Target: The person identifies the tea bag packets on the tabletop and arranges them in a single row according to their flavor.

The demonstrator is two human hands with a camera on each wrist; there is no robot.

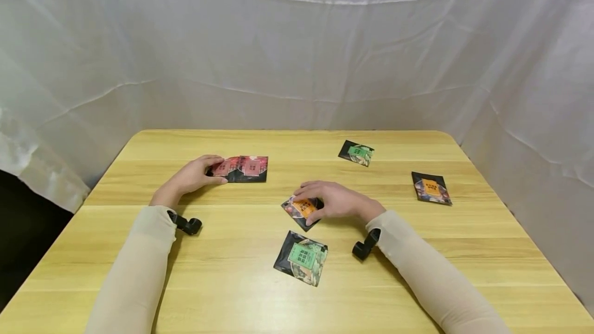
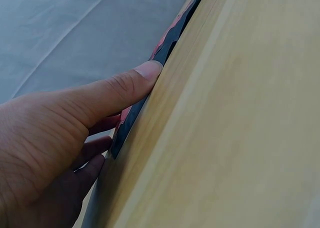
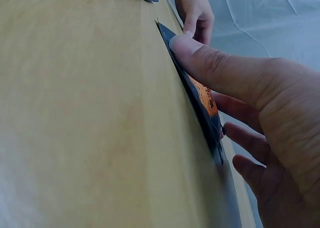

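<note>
Two red-labelled black sachets lie side by side and overlapping at the back left: a left one (image 1: 221, 167) and a right one (image 1: 253, 169). My left hand (image 1: 198, 173) holds the left one between thumb and fingers; in the left wrist view the thumb (image 2: 150, 70) lies along its near edge. Near the table's middle, my right hand (image 1: 331, 201) grips an orange-labelled sachet (image 1: 300, 209), thumb (image 3: 186, 47) at its near edge and fingers around the far side. This sachet lies askew on the table, partly hidden under the hand.
Nearer the front of the wooden table (image 1: 223, 282) lies a green-labelled sachet (image 1: 301, 257). Another green-labelled sachet (image 1: 356, 153) is at the back, and a second orange-labelled one (image 1: 431, 188) sits toward the right. White cloth (image 1: 297, 50) hangs behind the table and along its sides.
</note>
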